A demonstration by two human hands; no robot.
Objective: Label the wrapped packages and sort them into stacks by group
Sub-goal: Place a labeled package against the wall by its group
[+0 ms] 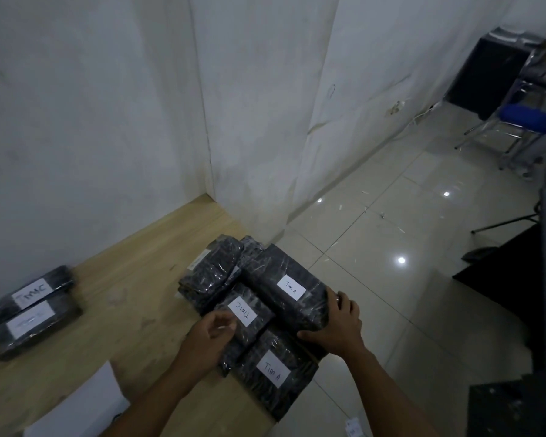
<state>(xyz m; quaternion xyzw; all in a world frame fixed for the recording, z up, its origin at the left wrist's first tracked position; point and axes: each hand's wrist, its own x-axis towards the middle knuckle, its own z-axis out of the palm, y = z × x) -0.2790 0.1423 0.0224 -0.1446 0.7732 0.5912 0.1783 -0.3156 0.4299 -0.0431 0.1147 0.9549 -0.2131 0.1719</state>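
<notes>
Several black plastic-wrapped packages lie at the right end of a wooden table (133,279). My right hand (336,326) grips the near end of a package with a white label reading "Tim A" (289,290). A smaller package labelled "Tim C" (245,313) lies beside it, and my left hand (208,337) holds its near left edge, fingers curled. Another "Tim A" package (273,370) sits at the table's near corner below both hands. Unlabelled-looking packages (213,272) are piled behind. A stack of two labelled packages (29,310) sits at the far left.
A white sheet (85,402) lies on the table at the near left. White walls stand close behind the table. To the right is tiled floor (407,247), a blue-seated stool (524,121), a dark cabinet (489,74) and dark furniture at the right edge.
</notes>
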